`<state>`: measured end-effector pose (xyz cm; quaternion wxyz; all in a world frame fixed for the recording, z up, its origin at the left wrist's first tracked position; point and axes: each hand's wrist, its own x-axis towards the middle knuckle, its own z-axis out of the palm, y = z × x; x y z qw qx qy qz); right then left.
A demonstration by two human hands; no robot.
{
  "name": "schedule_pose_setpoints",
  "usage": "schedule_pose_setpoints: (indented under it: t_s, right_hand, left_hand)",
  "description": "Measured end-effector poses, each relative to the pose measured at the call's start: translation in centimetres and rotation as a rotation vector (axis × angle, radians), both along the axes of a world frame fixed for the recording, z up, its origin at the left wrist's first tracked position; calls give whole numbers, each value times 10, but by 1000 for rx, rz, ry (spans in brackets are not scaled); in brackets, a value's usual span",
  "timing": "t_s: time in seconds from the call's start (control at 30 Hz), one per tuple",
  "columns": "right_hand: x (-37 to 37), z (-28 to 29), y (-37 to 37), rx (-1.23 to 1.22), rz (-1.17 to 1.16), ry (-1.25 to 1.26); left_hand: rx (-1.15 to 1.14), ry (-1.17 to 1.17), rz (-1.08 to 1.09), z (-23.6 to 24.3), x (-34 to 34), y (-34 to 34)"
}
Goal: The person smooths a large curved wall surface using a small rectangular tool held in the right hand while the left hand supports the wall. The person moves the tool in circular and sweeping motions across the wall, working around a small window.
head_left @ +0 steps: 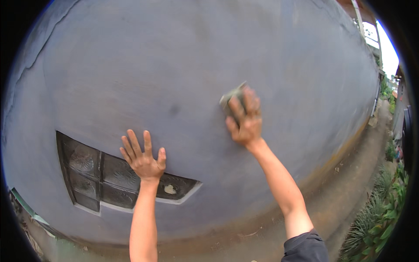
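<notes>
A broad grey-blue plastered wall (196,56) fills most of the view. My left hand (147,166), its fingers spread, lies against it at the upper edge of a recessed window (118,172) with dark patterned panes. Higher and to the right, my right hand (248,124) presses a greenish-grey flat pad (232,97) to the wall. The pad sticks out past the fingertips on the left; blur keeps me from telling its exact kind. Between and above the hands, a dark smudge (174,109) marks the surface.
A long crack (46,41) runs down the wall's upper left. Below, a dirt path (349,179) follows the wall's foot toward the far right. Green plants (377,218) border it at the lower right. A green-edged object (24,203) stands at the lower left.
</notes>
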<state>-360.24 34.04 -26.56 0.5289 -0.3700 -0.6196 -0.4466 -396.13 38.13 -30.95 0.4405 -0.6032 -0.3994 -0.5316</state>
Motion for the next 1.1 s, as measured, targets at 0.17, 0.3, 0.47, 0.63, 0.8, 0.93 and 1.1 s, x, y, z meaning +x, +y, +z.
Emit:
schedule_pose_setpoints:
  t_s: [0.17, 0.3, 0.47, 0.63, 0.8, 0.93, 1.1]
  right_hand:
    - [-42, -53, 8, 53, 26, 178]
    - [-48, -210, -9, -115, 23, -449]
    - [-36, -227, -38, -338, 129, -382]
    - [-70, -189, -105, -512, 577, 321]
    - [-87, -202, -170, -684, 809, 368]
    - [-70, -203, -203, -779, 786, 289]
    - [-59, -212, -227, -895, 569, 241]
  left_hand:
    - [-10, 8, 66, 16, -1, -4]
    - [-132, -81, 113, 1, 22, -9]
    - [-421, -157, -33, -43, 42, -54]
    - [-859, -545, -703, -103, 91, -156]
    - [-974, -1124, -1272, -142, 140, -229]
    - [-1068, -1335, -1155, -151, 140, -244]
    - [-1115, -1355, -1089, -163, 153, -261]
